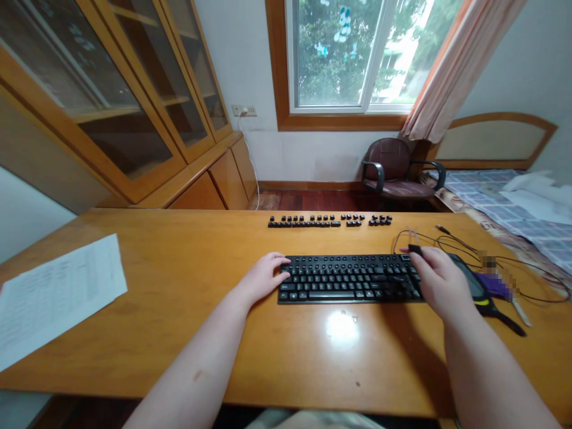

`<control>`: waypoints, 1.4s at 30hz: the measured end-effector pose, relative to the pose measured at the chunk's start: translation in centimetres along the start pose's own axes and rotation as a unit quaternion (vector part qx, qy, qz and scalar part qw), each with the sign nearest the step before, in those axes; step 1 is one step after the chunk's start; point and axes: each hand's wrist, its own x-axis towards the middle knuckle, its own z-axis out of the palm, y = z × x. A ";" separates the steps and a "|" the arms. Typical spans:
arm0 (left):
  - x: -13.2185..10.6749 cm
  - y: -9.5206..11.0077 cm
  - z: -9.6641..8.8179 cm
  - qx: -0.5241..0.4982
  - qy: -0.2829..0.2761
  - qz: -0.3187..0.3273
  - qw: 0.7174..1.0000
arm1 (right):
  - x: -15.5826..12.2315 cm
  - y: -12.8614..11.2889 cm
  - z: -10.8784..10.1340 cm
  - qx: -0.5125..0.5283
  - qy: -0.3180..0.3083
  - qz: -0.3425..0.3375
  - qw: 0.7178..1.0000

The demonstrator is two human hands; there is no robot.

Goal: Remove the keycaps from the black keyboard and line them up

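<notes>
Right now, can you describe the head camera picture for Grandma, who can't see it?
The right hand holds a small black tool by the right end of a black keyboard on a wooden desk, while the left hand rests at the keyboard's left end. Loose black keys lie in rows near the desk's far edge, and papers lie at the left.

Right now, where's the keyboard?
In the head view, the keyboard lies right of centre on the desk, nearer than the loose keycaps, with the left hand at its left end.
</notes>
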 end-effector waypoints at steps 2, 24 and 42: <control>-0.1 -0.5 -0.3 -0.022 -0.004 0.012 1.000 | 0.7 -3.5 2.3 0.085 -0.049 -0.065 0.993; 0.6 -1.3 0.6 -0.158 -0.051 -0.026 0.986 | 0.0 -12.0 18.1 0.196 -0.257 -0.120 0.939; 0.7 -1.6 0.5 -0.127 -0.060 -0.013 0.990 | -0.8 -12.1 18.0 0.108 -0.284 -0.279 0.911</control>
